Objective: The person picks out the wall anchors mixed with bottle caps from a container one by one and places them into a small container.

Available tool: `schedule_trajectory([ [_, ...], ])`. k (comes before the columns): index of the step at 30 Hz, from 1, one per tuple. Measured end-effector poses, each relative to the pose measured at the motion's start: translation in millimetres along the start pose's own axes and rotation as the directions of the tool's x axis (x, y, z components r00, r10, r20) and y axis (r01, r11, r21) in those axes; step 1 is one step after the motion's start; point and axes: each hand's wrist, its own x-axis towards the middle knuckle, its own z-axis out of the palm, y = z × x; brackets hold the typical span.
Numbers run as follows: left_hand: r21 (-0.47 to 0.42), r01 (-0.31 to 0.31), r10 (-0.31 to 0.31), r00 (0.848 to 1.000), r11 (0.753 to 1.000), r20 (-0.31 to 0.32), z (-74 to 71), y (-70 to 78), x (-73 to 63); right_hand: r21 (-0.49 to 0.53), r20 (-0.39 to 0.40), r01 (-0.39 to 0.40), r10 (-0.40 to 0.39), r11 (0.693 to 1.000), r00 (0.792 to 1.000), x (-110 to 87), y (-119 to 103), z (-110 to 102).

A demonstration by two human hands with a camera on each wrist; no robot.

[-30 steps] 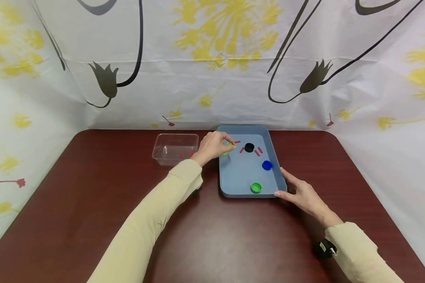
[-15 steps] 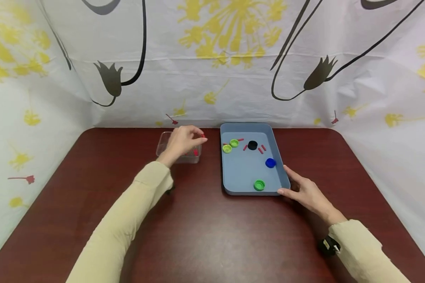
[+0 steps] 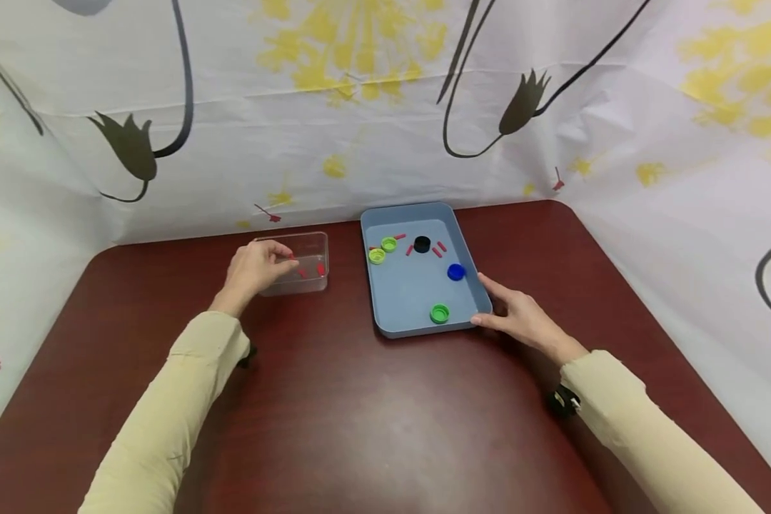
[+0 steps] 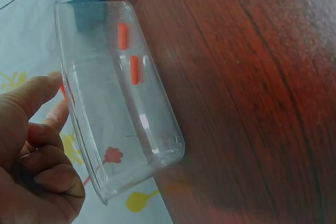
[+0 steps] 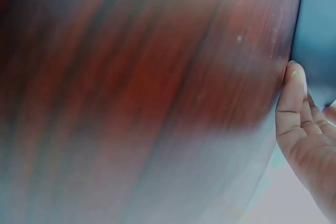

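My left hand [image 3: 250,273] is over the left side of a clear plastic box [image 3: 295,285], pinching a small red stick [image 4: 64,91] between thumb and forefinger. Inside the box lie two more red pieces, one of them this red stick [image 4: 134,70]. At the near right corner of a blue-grey tray [image 3: 401,296], my right hand [image 3: 523,319] rests its thumb and nearly straight fingers against the outside. The tray holds two yellow-green caps, a black cap [image 3: 422,244], a blue cap [image 3: 455,272], a green cap [image 3: 440,313] and several red sticks.
Both containers stand near the back of a dark red-brown wooden table [image 3: 360,414], with a gap between them. A white patterned cloth [image 3: 385,143] hangs behind the table and along its sides.
My left hand has moved left from above the tray to the clear box, where it holds a red stick. The right hand stays at the tray corner. The head view has shifted.
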Motion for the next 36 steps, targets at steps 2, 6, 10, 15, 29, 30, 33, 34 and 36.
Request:
schedule_trajectory([
  [2,0.009,0.023,-0.023,1.000,1.000,-0.003,-6.7,-6.6,-3.3,-0.003,0.013,0.017,-0.017,1.000,1.000,10.4,-6,0],
  [6,0.024,0.067,-0.067,0.998,0.997,-0.005,-18.5,-18.2,-10.0,0.017,0.047,0.039,-0.039,0.999,0.998,28.8,-17,1],
  [10,0.028,0.081,-0.081,0.997,0.996,0.012,-23.1,-24.5,-13.7,0.023,0.070,0.035,-0.036,0.999,0.997,36.9,-24,-1],
  [15,0.026,0.072,-0.072,0.997,0.997,-0.006,-17.8,-20.1,-10.8,-0.006,0.077,0.026,-0.026,1.000,0.997,32.0,-23,-4],
  [29,-0.101,-0.125,0.126,0.992,0.987,0.003,33.5,71.2,29.0,-0.026,0.042,-0.030,0.031,0.999,0.999,0.6,-3,-9],
  [30,-0.092,-0.118,0.119,0.993,0.989,0.013,36.6,75.9,32.0,-0.022,0.041,-0.029,0.030,0.999,0.999,0.6,-3,-8],
  [33,-0.049,-0.078,0.079,0.997,0.996,0.023,45.6,86.2,41.5,-0.016,0.038,-0.022,0.023,1.000,0.999,1.1,-4,-5],
  [34,-0.035,-0.059,0.060,0.998,0.998,0.026,48.0,88.9,44.2,-0.014,0.037,-0.021,0.022,1.000,0.999,1.4,-4,-4],
  [36,-0.011,-0.030,0.031,0.999,0.999,0.028,52.7,93.0,48.3,-0.014,0.039,-0.020,0.021,1.000,0.999,1.7,-6,-3],
])
